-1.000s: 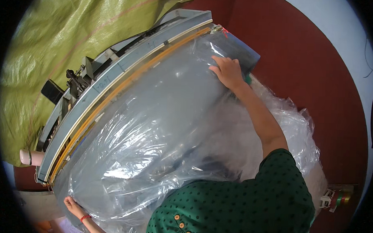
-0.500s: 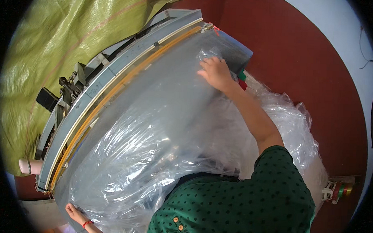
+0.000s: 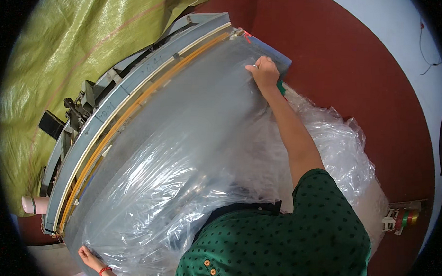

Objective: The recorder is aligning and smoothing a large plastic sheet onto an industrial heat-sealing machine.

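Note:
A large clear plastic sheet (image 3: 151,184) lies over the grey machine bed (image 3: 219,60) and drapes toward my waist, shiny and wrinkled in its near half. My right hand (image 3: 265,72) is closed on the sheet's far right edge, near the bed's right end, fingers curled and thumb pressed in. Down at the lower left, my left hand (image 3: 91,259) pinches the sheet's other corner, a red band around its wrist. Between the two hands the film is spread fairly smooth. Beyond it, an orange strip (image 3: 154,89) runs along the bed next to a long grey bar (image 3: 117,98).
A heap of clear plastic film (image 3: 335,137) bulges at my right. Metal fittings and a dark flat block (image 3: 51,125) stand behind the bar. A pink bottle (image 3: 35,205) is at the left end. Yellow-green tarp (image 3: 53,49) covers the far left; several coloured rolls (image 3: 407,218) sit at right.
My right hand has moved slightly right, its fingers now curled tighter, and the crumpled film bit by it no longer shows. My left hand stays at its corner. The view has shifted a little.

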A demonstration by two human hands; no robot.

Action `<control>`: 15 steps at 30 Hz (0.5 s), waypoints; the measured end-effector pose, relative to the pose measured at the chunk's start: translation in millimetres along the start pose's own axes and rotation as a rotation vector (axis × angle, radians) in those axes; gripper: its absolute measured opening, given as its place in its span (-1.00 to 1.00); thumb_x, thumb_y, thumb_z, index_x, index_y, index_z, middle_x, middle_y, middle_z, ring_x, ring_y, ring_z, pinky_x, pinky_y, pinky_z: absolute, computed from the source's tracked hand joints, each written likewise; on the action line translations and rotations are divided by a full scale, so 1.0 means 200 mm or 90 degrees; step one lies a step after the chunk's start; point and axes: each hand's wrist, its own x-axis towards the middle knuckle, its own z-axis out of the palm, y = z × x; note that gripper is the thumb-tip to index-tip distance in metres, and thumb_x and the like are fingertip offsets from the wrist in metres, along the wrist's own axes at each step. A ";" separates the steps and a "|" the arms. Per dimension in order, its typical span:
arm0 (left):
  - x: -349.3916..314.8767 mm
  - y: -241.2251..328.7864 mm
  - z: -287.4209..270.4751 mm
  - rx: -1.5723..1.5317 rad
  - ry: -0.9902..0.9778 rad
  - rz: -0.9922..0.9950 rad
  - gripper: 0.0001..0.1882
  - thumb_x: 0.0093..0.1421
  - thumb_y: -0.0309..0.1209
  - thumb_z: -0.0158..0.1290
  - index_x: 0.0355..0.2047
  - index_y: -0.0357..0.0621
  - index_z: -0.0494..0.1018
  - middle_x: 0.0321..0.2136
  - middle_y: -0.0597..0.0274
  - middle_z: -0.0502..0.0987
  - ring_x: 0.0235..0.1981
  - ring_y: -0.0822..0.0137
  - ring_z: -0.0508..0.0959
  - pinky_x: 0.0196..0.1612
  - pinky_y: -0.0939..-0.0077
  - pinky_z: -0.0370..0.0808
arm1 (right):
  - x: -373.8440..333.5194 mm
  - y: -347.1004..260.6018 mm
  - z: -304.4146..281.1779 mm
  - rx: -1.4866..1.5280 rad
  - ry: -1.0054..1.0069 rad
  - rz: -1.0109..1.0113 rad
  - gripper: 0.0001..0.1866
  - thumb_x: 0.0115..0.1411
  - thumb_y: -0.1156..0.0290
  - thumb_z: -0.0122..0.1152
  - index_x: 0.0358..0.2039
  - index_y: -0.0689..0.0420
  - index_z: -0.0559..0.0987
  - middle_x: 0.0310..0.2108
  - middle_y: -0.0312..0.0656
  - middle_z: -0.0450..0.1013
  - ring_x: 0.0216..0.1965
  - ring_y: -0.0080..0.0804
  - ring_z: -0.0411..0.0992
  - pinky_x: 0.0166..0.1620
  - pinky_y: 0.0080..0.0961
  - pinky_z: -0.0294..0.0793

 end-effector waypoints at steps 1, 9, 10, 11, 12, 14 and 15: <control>0.00 0.01 0.00 0.000 -0.009 0.041 -0.84 0.17 -0.34 -0.09 -0.50 -0.11 0.26 -0.57 0.49 0.16 -0.52 0.61 0.12 -0.44 0.73 0.09 | 0.01 0.00 0.01 0.010 0.088 0.010 -0.67 -0.28 0.14 0.33 -0.57 0.10 0.50 -0.64 -0.22 0.35 -0.41 -0.20 0.37 -0.30 -0.28 0.34; -0.05 0.28 0.00 -0.070 -0.071 -0.217 -0.81 0.17 -0.26 -0.11 -0.39 -0.13 0.29 -0.54 0.44 0.23 -0.50 0.61 0.20 -0.43 0.73 0.16 | 0.15 0.03 0.09 0.059 -0.161 0.199 -0.70 -0.12 0.10 0.16 -0.45 0.04 0.55 -0.42 -0.08 0.44 -0.32 -0.16 0.41 -0.20 -0.25 0.34; -0.06 0.32 -0.02 -0.059 -0.094 -0.152 -0.78 0.16 -0.25 -0.09 -0.34 -0.15 0.30 -0.49 0.42 0.26 -0.46 0.60 0.23 -0.42 0.70 0.18 | 0.17 0.02 0.11 0.049 -0.153 0.206 -0.69 -0.07 0.09 0.08 -0.46 0.06 0.56 -0.36 -0.05 0.45 -0.26 -0.11 0.40 -0.14 -0.22 0.32; -0.05 0.37 -0.05 -0.014 -0.064 -0.121 -0.75 0.14 -0.24 -0.08 -0.30 -0.16 0.30 -0.45 0.40 0.29 -0.43 0.59 0.25 -0.40 0.67 0.21 | 0.16 0.02 0.12 -0.026 -0.094 0.130 -0.67 -0.01 0.10 -0.01 -0.47 0.09 0.55 -0.37 -0.05 0.45 -0.26 -0.08 0.40 -0.19 -0.22 0.35; -0.04 0.40 -0.10 -0.017 -0.085 -0.106 -0.70 0.12 -0.24 -0.05 -0.23 -0.17 0.30 -0.39 0.40 0.30 -0.37 0.56 0.25 -0.33 0.64 0.22 | 0.19 0.01 0.13 -0.037 -0.138 0.088 -0.66 0.04 0.11 -0.06 -0.41 0.10 0.53 -0.35 -0.05 0.44 -0.26 -0.07 0.40 -0.21 -0.22 0.36; 0.00 0.51 -0.33 0.099 -0.353 -0.099 -0.83 0.03 -0.32 -0.03 -0.42 -0.12 0.28 -0.46 0.44 0.22 -0.38 0.54 0.20 -0.27 0.68 0.18 | 0.20 0.01 0.15 -0.079 -0.168 0.061 -0.66 0.09 0.12 -0.11 -0.30 0.09 0.47 -0.34 -0.05 0.44 -0.25 -0.08 0.39 -0.21 -0.22 0.35; 0.05 0.54 -0.41 0.196 -0.351 -0.078 -0.83 -0.01 -0.32 -0.01 -0.50 -0.08 0.25 -0.50 0.46 0.21 -0.41 0.58 0.19 -0.32 0.68 0.17 | 0.18 0.02 0.16 -0.081 -0.112 -0.003 -0.64 0.10 0.11 -0.13 -0.25 0.09 0.45 -0.31 -0.05 0.43 -0.24 -0.08 0.39 -0.23 -0.21 0.35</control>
